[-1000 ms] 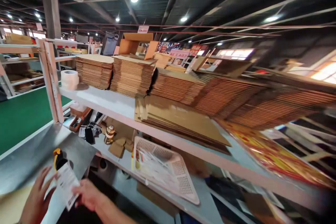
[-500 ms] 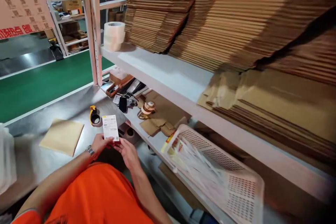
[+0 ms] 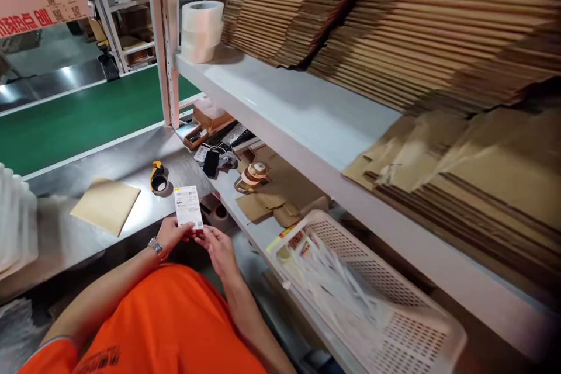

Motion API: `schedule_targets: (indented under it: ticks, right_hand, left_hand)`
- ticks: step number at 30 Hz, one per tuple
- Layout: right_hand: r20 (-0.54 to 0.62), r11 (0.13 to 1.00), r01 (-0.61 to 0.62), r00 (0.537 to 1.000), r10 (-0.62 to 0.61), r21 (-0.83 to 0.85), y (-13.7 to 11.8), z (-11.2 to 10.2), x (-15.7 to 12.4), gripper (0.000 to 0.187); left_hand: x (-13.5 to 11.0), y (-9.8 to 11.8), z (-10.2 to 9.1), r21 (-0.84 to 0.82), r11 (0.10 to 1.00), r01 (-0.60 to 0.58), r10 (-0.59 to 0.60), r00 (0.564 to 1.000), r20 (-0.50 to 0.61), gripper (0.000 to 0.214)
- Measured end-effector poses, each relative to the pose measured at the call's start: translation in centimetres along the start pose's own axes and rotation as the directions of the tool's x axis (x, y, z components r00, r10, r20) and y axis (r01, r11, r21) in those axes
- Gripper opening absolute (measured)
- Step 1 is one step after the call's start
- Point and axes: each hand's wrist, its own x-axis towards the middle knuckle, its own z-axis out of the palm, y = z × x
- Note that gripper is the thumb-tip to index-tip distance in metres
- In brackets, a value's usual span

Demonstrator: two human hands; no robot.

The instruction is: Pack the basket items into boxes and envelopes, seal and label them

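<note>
Both of my hands meet low in the middle of the frame, just over my orange shirt. My left hand (image 3: 172,235), with a watch at the wrist, pinches the bottom edge of a small white printed label (image 3: 188,207) between thumb and fingers, holding it upright. My right hand (image 3: 220,249) is loosely curled, its fingertips touching the same lower edge from the right side; whether it truly grips the label or only steadies it I cannot tell.

As far as I can judge, the label is in hand but not yet stuck on anything. A flat tan envelope (image 3: 106,205) lies on the steel surface (image 3: 127,160) to the left of the label, apart from my hands, with nothing on its face. A yellow and black tape cutter (image 3: 158,177) sits just above the label in the frame. To the lower right, a white perforated basket (image 3: 397,298) of clear bags rests on the lower shelf, and stacked flat cardboard (image 3: 394,29) fills the upper shelf beside rolls of tape (image 3: 201,31).
</note>
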Motion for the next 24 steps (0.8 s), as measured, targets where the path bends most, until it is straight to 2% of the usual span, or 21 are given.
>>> schedule_targets:
  ticks: [5, 6, 8, 10, 11, 12, 14, 15, 16, 18, 24]
  right_hand:
    - [0.003, 0.996, 0.006, 1.0, -0.006, -0.085, 0.1, -1.3, 0.4, 0.059]
    - [-0.008, 0.995, 0.016, 1.0, -0.016, -0.101, 0.1, -1.5, 0.5, 0.059]
    - [-0.032, 0.991, 0.034, 0.999, -0.039, -0.129, 0.3, -1.7, 0.7, 0.06]
    - [-0.046, 0.986, 0.047, 0.997, -0.055, -0.16, 0.4, -1.9, 0.7, 0.06]
    - [-0.047, 0.983, 0.053, 0.997, -0.062, -0.176, 0.5, -2.0, 0.7, 0.059]
    - [-0.043, 0.98, 0.06, 0.997, -0.07, -0.192, 0.6, -2.1, 0.7, 0.059]
    - [-0.026, 0.971, 0.078, 0.996, -0.086, -0.227, 0.7, -2.3, 0.6, 0.059]
    - [-0.017, 0.966, 0.088, 0.995, -0.095, -0.245, 0.7, -2.4, 0.6, 0.058]
    - [-0.007, 0.959, 0.101, 0.994, -0.107, -0.265, 0.6, -2.6, 0.5, 0.056]
    - [0.014, 0.941, 0.132, 0.991, -0.135, -0.313, 0.3, -2.8, 0.3, 0.052]
    - [0.056, 0.913, 0.168, 0.986, -0.159, -0.372, -0.3, -4.0, -0.6, 0.037]
  left_hand:
    - [0.4, -1.6, 1.0, -0.012, 1.0, -0.014, 0.014, 1.0, 0.01, 0.045]
    - [0.5, -2.0, 1.1, 0.007, 0.999, -0.039, 0.039, 0.999, -0.011, 0.046]
    - [0.6, -2.7, 1.4, 0.105, 0.986, -0.13, 0.144, 0.98, -0.138, 0.053]
    - [0.6, -3.2, 1.6, 0.281, 0.924, -0.26, 0.338, 0.898, -0.28, 0.065]
    - [0.5, -3.3, 1.6, 0.375, 0.867, -0.327, 0.446, 0.845, -0.295, 0.063]
    - [0.4, -3.3, 1.7, 0.453, 0.799, -0.394, 0.54, 0.802, -0.256, 0.053]
    - [0.1, -3.1, 1.9, 0.515, 0.683, -0.517, 0.638, 0.766, -0.077, 0.024]
    - [-0.1, -2.8, 2.1, 0.509, 0.654, -0.56, 0.643, 0.766, 0.015, 0.016]
    - [-0.4, -2.5, 2.2, 0.493, 0.646, -0.583, 0.629, 0.773, 0.089, 0.018]
    - [-1.0, -1.9, 2.5, 0.464, 0.67, -0.579, 0.576, 0.8, 0.167, 0.025]
    - [-1.8, -0.5, 3.5, 0.475, 0.74, -0.476, 0.437, 0.877, 0.199, 0.028]
